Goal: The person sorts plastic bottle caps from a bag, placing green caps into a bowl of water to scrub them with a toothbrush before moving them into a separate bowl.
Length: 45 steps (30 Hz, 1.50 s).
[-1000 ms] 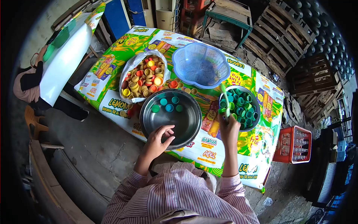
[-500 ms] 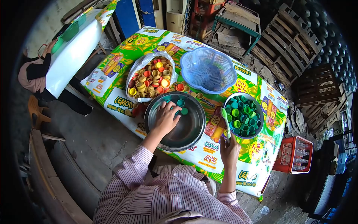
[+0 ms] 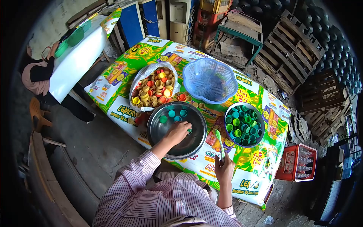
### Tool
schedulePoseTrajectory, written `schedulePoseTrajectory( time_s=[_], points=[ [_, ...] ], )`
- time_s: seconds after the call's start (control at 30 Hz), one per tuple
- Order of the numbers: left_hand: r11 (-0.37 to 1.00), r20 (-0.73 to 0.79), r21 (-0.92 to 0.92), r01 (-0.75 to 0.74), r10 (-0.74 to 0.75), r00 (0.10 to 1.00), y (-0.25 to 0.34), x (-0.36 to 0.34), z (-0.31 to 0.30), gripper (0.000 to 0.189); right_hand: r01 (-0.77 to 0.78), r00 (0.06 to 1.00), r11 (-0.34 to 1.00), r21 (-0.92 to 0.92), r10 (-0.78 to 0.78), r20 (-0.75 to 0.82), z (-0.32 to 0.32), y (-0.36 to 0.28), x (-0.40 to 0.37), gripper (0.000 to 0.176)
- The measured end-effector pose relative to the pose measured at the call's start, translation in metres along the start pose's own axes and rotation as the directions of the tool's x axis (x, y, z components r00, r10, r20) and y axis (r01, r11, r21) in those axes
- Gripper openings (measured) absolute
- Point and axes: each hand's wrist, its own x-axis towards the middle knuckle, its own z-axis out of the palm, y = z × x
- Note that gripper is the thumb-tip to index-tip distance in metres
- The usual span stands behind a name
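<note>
Over the metal basin (image 3: 177,153), my left hand (image 3: 177,133) is closed on a green bottle cap (image 3: 190,131), mostly covered by the fingers. Several other green and teal caps (image 3: 172,113) lie in the basin beyond that hand. A green-and-white toothbrush (image 3: 219,140) stands upright in my right hand (image 3: 224,170), its green head pointing up. That hand is above the table's near side, right of the basin. To its upper right sits a bowl (image 3: 261,140) filled with green caps (image 3: 244,125).
A white bag (image 3: 133,85) of orange, red and yellow caps and a blue plastic basket (image 3: 210,81) stand farther back on the printed tablecloth (image 3: 113,90). Another person (image 3: 38,77) works at a white table on the left. A red crate (image 3: 297,162) of bottles stands right of the table.
My left hand has moved right and down inside the basin and now holds a green cap. My right hand, with the toothbrush, has shifted left and down, away from the bowl.
</note>
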Motion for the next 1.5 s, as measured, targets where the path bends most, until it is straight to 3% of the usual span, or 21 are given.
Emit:
schedulePoseTrajectory(
  time_s=[0.1, 0.17, 0.3, 0.5, 0.63, 0.7, 0.77, 0.8, 0.83, 0.93, 0.97, 1.07, 1.13, 1.17, 1.2, 1.23, 1.3, 1.37, 1.4, 1.43, 1.5],
  points=[
    [0.991, 0.071, -0.106, 0.081, -0.073, 0.995, 0.007, -0.009, -0.001, 0.025, 0.03, 0.999, 0.998, 0.049, -0.029, -0.026, 0.003, -0.01, 0.004, 0.022],
    [0.99, 0.053, -0.133, 0.054, -0.047, 0.997, 0.009, -0.017, 0.002, 0.031, 0.059, 0.998, 0.998, 0.032, -0.058, -0.024, 0.004, -0.016, 0.005, 0.022],
    [0.962, 0.065, -0.261, 0.079, -0.064, 0.996, 0.013, -0.023, -0.005, 0.033, 0.036, 0.996, 0.999, 0.019, -0.038, 0.087, 0.002, -0.031, 0.011, 0.031],
    [0.959, -0.059, -0.283, 0.006, -0.024, 0.998, 0.028, -0.012, -0.055, 0.04, 0.123, 0.992, 0.99, 0.067, -0.124, 0.013, 0.003, -0.047, 0.018, 0.022],
    [0.972, -0.205, -0.224, -0.068, 0.021, 0.978, 0.035, -0.006, -0.094, 0.029, 0.101, 0.994, 0.989, 0.106, -0.104, 0.027, 0.0, -0.055, 0.022, 0.017],
    [0.955, -0.261, -0.294, -0.025, -0.055, 0.964, 0.038, -0.008, -0.102, 0.028, 0.132, 0.988, 0.99, 0.058, -0.136, 0.071, 0.0, -0.053, 0.022, 0.034],
    [0.976, -0.125, -0.218, -0.013, -0.015, 0.992, 0.01, -0.015, -0.074, 0.027, 0.15, 0.985, 0.986, 0.069, -0.155, 0.076, 0.005, -0.051, 0.022, 0.034],
    [0.986, 0.199, -0.073, 0.149, -0.132, 0.971, 0.004, -0.019, -0.072, 0.027, 0.166, 0.982, 0.983, 0.079, -0.172, 0.078, 0.007, -0.05, 0.02, 0.034],
    [0.985, 0.197, -0.077, 0.154, -0.136, 0.971, 0.0, -0.021, -0.068, 0.027, 0.167, 0.981, 0.983, 0.077, -0.173, 0.084, 0.007, -0.05, 0.018, 0.034],
    [0.988, -0.064, -0.156, 0.016, -0.026, 0.998, 0.002, -0.017, -0.075, 0.027, 0.126, 0.985, 0.988, 0.094, -0.136, 0.105, 0.004, -0.057, 0.017, 0.034],
    [0.967, -0.091, -0.252, 0.033, -0.058, 0.994, 0.005, -0.014, -0.08, 0.026, 0.121, 0.986, 0.988, 0.093, -0.13, 0.106, 0.005, -0.056, 0.016, 0.034],
    [0.911, -0.07, -0.398, 0.11, -0.15, 0.986, 0.007, -0.014, -0.082, 0.029, 0.147, 0.981, 0.983, 0.111, -0.159, 0.113, 0.007, -0.053, 0.016, 0.036],
    [0.955, 0.097, -0.238, 0.178, -0.159, 0.982, -0.004, -0.018, -0.073, 0.027, 0.113, 0.982, 0.989, 0.097, -0.126, 0.139, 0.004, -0.058, 0.013, 0.037],
    [0.956, 0.092, -0.235, 0.176, -0.159, 0.983, -0.008, -0.017, -0.069, 0.027, 0.081, 0.983, 0.993, 0.086, -0.094, 0.158, 0.004, -0.061, 0.015, 0.038],
    [0.794, 0.105, -0.546, 0.269, -0.254, 0.962, -0.006, -0.017, -0.068, 0.027, 0.084, 0.984, 0.992, 0.091, -0.097, 0.152, 0.006, -0.062, 0.016, 0.038],
    [0.525, 0.157, -0.788, 0.323, -0.335, 0.929, -0.004, -0.019, -0.066, 0.026, 0.066, 0.988, 0.984, 0.165, -0.087, 0.129, 0.008, -0.062, 0.014, 0.038],
    [0.503, 0.166, -0.807, 0.31, -0.31, 0.936, -0.001, -0.022, -0.067, 0.028, 0.055, 0.992, 0.97, 0.236, -0.08, 0.101, 0.013, -0.057, 0.013, 0.039],
    [0.119, 0.192, -0.964, 0.238, -0.31, 0.931, 0.007, -0.03, -0.067, 0.03, 0.194, 0.977, 0.957, 0.217, -0.208, 0.041, 0.023, -0.05, 0.011, 0.039],
    [0.023, 0.218, -0.972, 0.232, -0.272, 0.937, 0.006, -0.032, -0.066, 0.032, 0.195, 0.972, 0.951, 0.238, -0.22, 0.081, 0.021, -0.056, 0.01, 0.041],
    [0.024, 0.218, -0.972, 0.233, -0.27, 0.938, 0.007, -0.035, -0.066, 0.032, 0.084, 0.973, 0.96, 0.268, -0.137, 0.184, 0.019, -0.058, 0.007, 0.043],
    [-0.176, 0.191, -0.972, 0.158, -0.189, 0.963, 0.01, -0.041, -0.067, 0.031, 0.108, 0.968, 0.957, 0.269, -0.163, 0.192, 0.022, -0.061, 0.004, 0.047]
  ],
)
